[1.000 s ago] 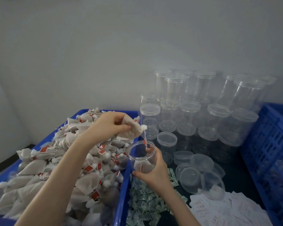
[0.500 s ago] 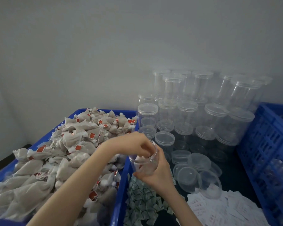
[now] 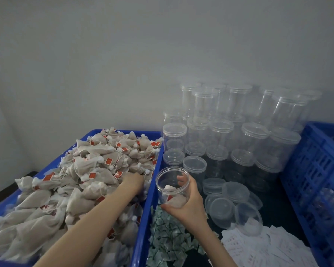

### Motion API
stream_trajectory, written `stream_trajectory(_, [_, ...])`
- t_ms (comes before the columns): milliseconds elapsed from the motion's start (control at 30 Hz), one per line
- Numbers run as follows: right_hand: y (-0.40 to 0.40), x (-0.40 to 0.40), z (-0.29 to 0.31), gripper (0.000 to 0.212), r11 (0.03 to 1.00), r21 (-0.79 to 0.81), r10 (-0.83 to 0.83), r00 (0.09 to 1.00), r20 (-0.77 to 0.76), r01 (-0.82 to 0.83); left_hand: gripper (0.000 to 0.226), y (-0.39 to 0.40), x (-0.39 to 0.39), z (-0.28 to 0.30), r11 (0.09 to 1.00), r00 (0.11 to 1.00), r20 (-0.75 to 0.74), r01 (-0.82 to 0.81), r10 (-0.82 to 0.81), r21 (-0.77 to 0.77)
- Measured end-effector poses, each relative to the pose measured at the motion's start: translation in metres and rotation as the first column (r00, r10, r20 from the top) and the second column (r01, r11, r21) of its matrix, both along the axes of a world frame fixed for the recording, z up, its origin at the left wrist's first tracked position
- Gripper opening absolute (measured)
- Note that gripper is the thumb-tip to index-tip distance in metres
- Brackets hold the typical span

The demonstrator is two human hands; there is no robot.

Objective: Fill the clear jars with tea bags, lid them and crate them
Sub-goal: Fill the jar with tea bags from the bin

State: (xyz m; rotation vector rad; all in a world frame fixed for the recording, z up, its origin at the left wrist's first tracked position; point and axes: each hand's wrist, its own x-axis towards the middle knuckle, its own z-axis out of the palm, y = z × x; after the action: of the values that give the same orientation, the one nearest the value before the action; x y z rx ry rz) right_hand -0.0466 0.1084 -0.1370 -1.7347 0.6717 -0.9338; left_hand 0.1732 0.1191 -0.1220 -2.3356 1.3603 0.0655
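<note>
Your right hand (image 3: 187, 207) is wrapped around the open jar (image 3: 173, 186), held just off the right rim of the blue bin (image 3: 149, 191), with a tea bag or two already sitting in the bottom. Your left hand (image 3: 133, 182) is dug into the tea bag pile (image 3: 81, 182); the fingers are buried, so I can't tell if they've caught one.

Biggest risk imo: those strings and red tags tangle, so one bag may drag a couple more over the rim onto the green packets (image 3: 168, 241) below. The jar mouth is narrow too, so a bulky bag could snag on the lip.

Room is tight on the right. The stacked empty jars (image 3: 220, 135) stand just behind your jar, loose lids (image 3: 233, 191) beside your wrist. Swing wide and they'll topple. The blue crate (image 3: 312, 170) sits far right, past all of it.
</note>
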Motion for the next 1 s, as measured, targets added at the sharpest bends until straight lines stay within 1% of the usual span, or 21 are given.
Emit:
stream_trajectory(67, [0.000,-0.001,0.000,0.093,1.000,0.002,-0.003,1.000,0.000,0.003,0.032,-0.001,0.001,-0.005,1.000,0.999,0.046,0.018,-0.018,-0.001])
stream_trajectory(133, [0.000,-0.001,-0.002,0.094,1.000,0.005,-0.007,1.000,0.000,0.007,0.031,-0.003,0.003,-0.006,1.000,0.999,0.035,0.001,-0.001,-0.015])
stream_trajectory(267, [-0.002,-0.002,-0.004,0.092,1.000,0.002,-0.004,1.000,-0.003,0.004,0.029,-0.001,0.011,0.005,0.984,0.990,-0.125,-0.083,0.064,-0.158])
stream_trajectory(367, [-0.003,-0.001,-0.005,0.091,1.000,0.005,-0.007,1.000,-0.011,0.007,0.016,0.005,0.018,0.021,0.949,0.971,-0.234,-0.108,0.038,-0.296])
stream_trajectory(433, [-0.002,0.000,-0.005,0.091,1.000,0.012,-0.005,1.000,-0.013,0.005,0.009,0.011,0.020,0.039,0.891,0.946,-0.323,-0.125,-0.025,-0.436])
stream_trajectory(467, [-0.001,0.000,-0.005,0.091,1.000,0.016,0.001,1.000,-0.011,-0.001,0.009,0.016,0.019,0.052,0.849,0.931,-0.356,-0.125,-0.077,-0.513])
stream_trajectory(567, [-0.001,0.003,-0.006,0.090,0.999,0.017,0.031,0.999,-0.010,-0.031,0.013,0.034,0.005,0.093,0.677,0.870,-0.394,-0.100,-0.295,-0.729])
stream_trajectory(600, [-0.001,0.004,-0.006,0.091,0.999,0.017,0.040,0.999,-0.011,-0.039,0.015,0.040,-0.004,0.106,0.642,0.836,-0.406,-0.088,-0.368,-0.761])
stream_trajectory(633, [0.000,0.005,-0.006,0.091,0.999,0.016,0.045,0.999,-0.011,-0.045,0.017,0.045,-0.013,0.117,0.642,0.800,-0.421,-0.059,-0.427,-0.764])
stream_trajectory(700, [0.001,0.008,-0.007,0.090,0.999,0.007,0.038,0.999,-0.008,-0.038,0.023,0.051,-0.035,0.134,0.725,0.736,-0.461,0.059,-0.496,-0.686])
stream_trajectory(767, [0.001,0.010,-0.009,0.085,1.000,-0.003,0.027,1.000,0.016,-0.027,0.024,0.047,-0.056,0.138,0.809,0.705,-0.482,0.223,-0.519,-0.544])
stream_trajectory(800, [0.001,0.011,-0.009,0.086,1.000,-0.012,0.025,0.999,0.021,-0.025,0.023,0.042,-0.065,0.134,0.837,0.708,-0.482,0.296,-0.516,-0.461])
stream_trajectory(867, [0.001,0.012,-0.008,0.089,0.999,-0.023,0.025,0.999,0.019,-0.025,0.021,0.029,-0.081,0.119,0.861,0.737,-0.446,0.422,-0.509,-0.284])
stream_trajectory(933, [0.001,0.011,-0.007,0.093,0.999,-0.040,0.030,0.999,0.014,-0.029,0.008,0.018,-0.092,0.103,0.873,0.789,-0.389,0.478,-0.476,-0.098])
stream_trajectory(967, [0.001,0.010,-0.007,0.093,0.998,-0.054,0.032,0.999,0.010,-0.032,0.011,0.015,-0.094,0.097,0.874,0.803,-0.378,0.484,-0.461,-0.037])
stream_trajectory(1000, [0.001,0.008,-0.008,0.092,0.997,-0.067,0.033,0.999,0.008,-0.032,0.021,0.014,-0.093,0.095,0.873,0.801,-0.395,0.487,-0.450,-0.007])
